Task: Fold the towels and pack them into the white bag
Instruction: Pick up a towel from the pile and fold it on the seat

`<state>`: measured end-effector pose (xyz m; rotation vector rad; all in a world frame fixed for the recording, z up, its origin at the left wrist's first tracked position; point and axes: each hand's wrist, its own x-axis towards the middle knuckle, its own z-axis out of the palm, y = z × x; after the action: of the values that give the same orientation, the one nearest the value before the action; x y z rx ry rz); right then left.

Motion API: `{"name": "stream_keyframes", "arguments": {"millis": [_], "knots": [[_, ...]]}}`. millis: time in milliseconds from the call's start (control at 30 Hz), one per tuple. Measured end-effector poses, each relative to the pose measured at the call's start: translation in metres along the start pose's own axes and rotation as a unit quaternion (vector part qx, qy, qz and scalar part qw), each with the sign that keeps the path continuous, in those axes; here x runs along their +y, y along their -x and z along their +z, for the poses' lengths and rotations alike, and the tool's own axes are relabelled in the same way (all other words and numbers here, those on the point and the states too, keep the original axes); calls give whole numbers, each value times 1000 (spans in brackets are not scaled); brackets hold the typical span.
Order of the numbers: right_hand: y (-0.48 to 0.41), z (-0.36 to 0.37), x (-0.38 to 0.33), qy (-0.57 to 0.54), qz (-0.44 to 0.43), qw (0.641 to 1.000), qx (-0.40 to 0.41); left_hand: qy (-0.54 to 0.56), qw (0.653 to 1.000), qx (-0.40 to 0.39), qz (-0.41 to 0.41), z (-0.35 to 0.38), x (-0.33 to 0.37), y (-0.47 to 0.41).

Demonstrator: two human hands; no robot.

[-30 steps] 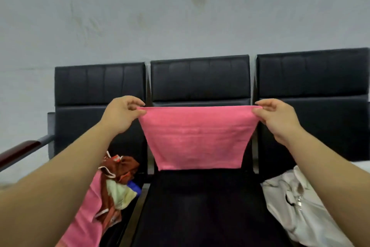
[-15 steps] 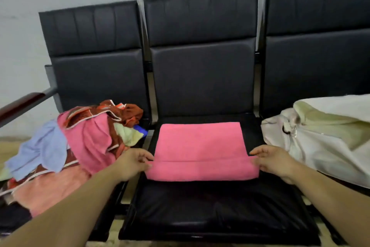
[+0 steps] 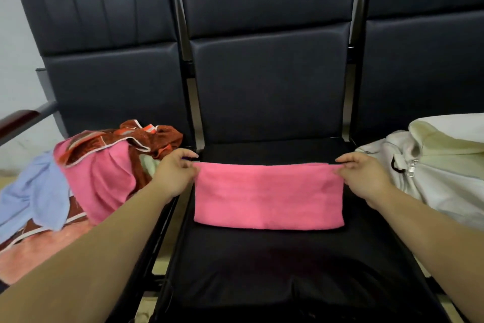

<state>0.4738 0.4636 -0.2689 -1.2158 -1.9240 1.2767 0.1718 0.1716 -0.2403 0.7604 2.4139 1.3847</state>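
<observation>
A pink towel [image 3: 268, 195], folded into a wide strip, lies on the middle black seat [image 3: 262, 270]. My left hand [image 3: 174, 173] pinches its far left corner and my right hand [image 3: 362, 174] pinches its far right corner. On the right seat sits the white bag [image 3: 432, 178], open, with a pale yellow-green towel [image 3: 442, 139] showing inside it. A heap of unfolded towels [image 3: 86, 173] in pink, light blue, rust-brown and peach covers the left seat.
Three black padded chairs stand side by side against a grey wall, backrests [image 3: 267, 81] upright behind the seats. A wooden armrest [image 3: 18, 119] juts out at the far left. The seat's front half lies bare below the towel.
The towel came down from the air onto the middle seat. Its near edge was then folded away from me onto the far edge, halving it into a strip, both hands moving with it.
</observation>
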Motion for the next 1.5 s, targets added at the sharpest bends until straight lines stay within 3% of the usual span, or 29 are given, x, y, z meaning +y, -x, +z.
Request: {"name": "stream_keyframes", "arguments": {"millis": [300, 600, 700, 800, 900, 967, 1100, 1200, 1333, 1400, 1500], "knots": [[-65, 36, 12, 64, -19, 997, 37, -73, 997, 32, -11, 52, -29, -71], [-75, 46, 29, 140, -22, 988, 60, -159, 987, 39, 9, 71, -48, -77], [-65, 42, 30, 176, -88, 979, 51, -229, 971, 41, 50, 73, -38, -55], [-48, 33, 22, 262, -211, 941, -29, -408, 896, -44, 171, 85, -16, -16], [-34, 27, 23, 400, -259, 862, -173, -422, 865, -197, 186, 112, -3, 23], [-27, 25, 26, 469, -248, 822, -207, -427, 852, -250, 171, 129, -5, 39], [-4, 16, 22, 469, -213, 829, -217, -477, 829, -255, 143, 130, -7, 34], [29, 19, 24, 440, -184, 824, -306, -476, 834, -242, 136, 126, -2, 26], [65, 30, 28, 347, -175, 837, -385, -487, 807, -307, 129, 125, -5, 45], [74, 31, 30, 305, -182, 856, -375, -469, 816, -308, 139, 121, -5, 64], [83, 26, 36, 285, -207, 867, -352, -384, 857, -298, 170, 116, 1, 103]]}}
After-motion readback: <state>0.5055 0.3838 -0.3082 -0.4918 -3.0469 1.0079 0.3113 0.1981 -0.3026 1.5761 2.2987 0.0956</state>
